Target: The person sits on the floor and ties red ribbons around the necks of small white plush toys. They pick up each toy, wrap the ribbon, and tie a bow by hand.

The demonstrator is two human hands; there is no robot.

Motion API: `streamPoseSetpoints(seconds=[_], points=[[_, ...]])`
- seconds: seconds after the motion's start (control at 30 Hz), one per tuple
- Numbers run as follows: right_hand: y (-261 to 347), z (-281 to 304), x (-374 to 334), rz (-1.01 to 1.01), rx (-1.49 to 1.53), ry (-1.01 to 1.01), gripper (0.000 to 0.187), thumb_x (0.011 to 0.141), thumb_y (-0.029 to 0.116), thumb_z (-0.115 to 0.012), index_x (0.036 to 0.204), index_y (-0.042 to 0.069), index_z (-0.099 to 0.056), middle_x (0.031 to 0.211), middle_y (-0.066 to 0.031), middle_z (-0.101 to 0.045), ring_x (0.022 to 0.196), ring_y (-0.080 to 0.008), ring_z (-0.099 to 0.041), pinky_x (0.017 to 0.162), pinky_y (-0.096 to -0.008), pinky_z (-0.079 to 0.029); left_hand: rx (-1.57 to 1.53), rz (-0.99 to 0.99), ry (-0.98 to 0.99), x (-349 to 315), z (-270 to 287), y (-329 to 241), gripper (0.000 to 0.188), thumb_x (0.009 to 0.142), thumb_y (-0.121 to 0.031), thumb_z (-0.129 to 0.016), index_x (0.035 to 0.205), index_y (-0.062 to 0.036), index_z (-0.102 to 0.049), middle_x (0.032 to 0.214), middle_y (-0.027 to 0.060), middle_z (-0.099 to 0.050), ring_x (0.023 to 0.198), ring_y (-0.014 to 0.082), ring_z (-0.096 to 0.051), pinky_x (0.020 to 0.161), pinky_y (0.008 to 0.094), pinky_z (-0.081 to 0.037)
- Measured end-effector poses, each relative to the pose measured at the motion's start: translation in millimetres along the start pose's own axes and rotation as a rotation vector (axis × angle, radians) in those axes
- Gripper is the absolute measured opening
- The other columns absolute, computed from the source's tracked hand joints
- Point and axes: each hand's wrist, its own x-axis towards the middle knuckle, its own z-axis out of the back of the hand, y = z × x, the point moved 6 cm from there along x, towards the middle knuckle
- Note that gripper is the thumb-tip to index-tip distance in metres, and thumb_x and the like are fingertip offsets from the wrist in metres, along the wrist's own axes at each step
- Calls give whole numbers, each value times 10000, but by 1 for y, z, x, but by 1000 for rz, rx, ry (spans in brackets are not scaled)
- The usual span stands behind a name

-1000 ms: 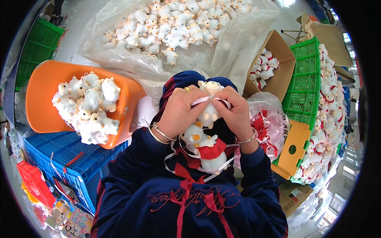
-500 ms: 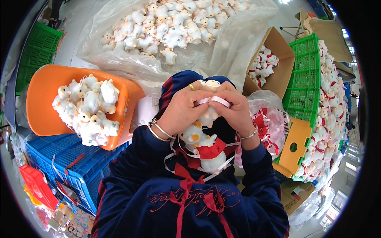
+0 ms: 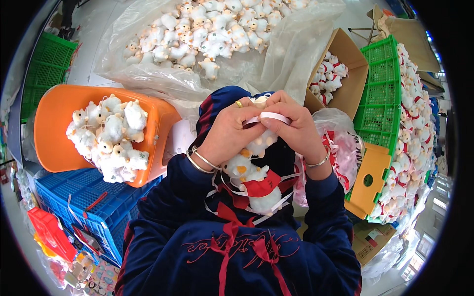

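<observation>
Both hands meet above my lap with a white ribbon [image 3: 275,116] pinched between their thumbs and fingers. My left hand [image 3: 228,129] grips one part of it and my right hand [image 3: 295,127] the other. Just under the fingers is a white plush toy [image 3: 261,143], partly hidden by them. Closer to my body lie more white plush toys with orange patches [image 3: 244,168]. One plush toy [image 3: 266,203] has a red cloth piece [image 3: 263,185] with white ribbon ends around it.
An orange chair [image 3: 53,126] at left bears several plush toys, beside a blue crate [image 3: 74,190]. Ahead, a plastic sheet [image 3: 281,64] holds a toy heap. On the right stand a cardboard box [image 3: 353,74], a green crate [image 3: 377,93] and a bag of red pieces [image 3: 345,148].
My hands have shifted slightly, and the right one has turned a little, with the ribbon still pinched. The toys on my lap lie as before.
</observation>
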Motion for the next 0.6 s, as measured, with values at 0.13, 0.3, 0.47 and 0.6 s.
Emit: streamPoseSetpoints(seconds=[0.13, 0.3, 0.47, 0.6], points=[[8, -3, 10, 12, -39, 103, 141, 906, 70, -724, 1036, 24, -748, 960, -40, -608, 912, -160, -590, 785, -280, -469, -24, -26, -54, 2, -4, 4, 205, 854, -82, -755, 1051, -34, -733, 834, 63, -590, 774, 187, -579, 696, 313, -468], [12, -1, 15, 14, -23, 204, 186, 921, 25, -659, 1092, 25, -733, 989, -45, -628, 935, -144, -597, 798, -285, -481, 22, -41, -102, 1, -5, 6, 210, 829, -74, -751, 1036, -44, -734, 812, 65, -592, 730, 201, -578, 676, 312, -465], [-10, 17, 8, -193, 203, 18, 209, 958, 16, -599, 1141, 29, -700, 997, -41, -625, 853, -109, -588, 740, -254, -485, 74, 15, -122, 0, -4, 3, 189, 831, -79, -727, 1016, -43, -731, 802, 63, -585, 712, 195, -576, 654, 315, -461], [-5, 15, 3, -63, -112, 61, 196, 939, 30, -651, 1129, 39, -701, 939, -38, -594, 811, -118, -584, 726, -267, -488, 8, 11, -144, -1, -6, 7, 142, 860, -85, -722, 995, -40, -717, 792, 50, -571, 711, 173, -556, 646, 304, -453]])
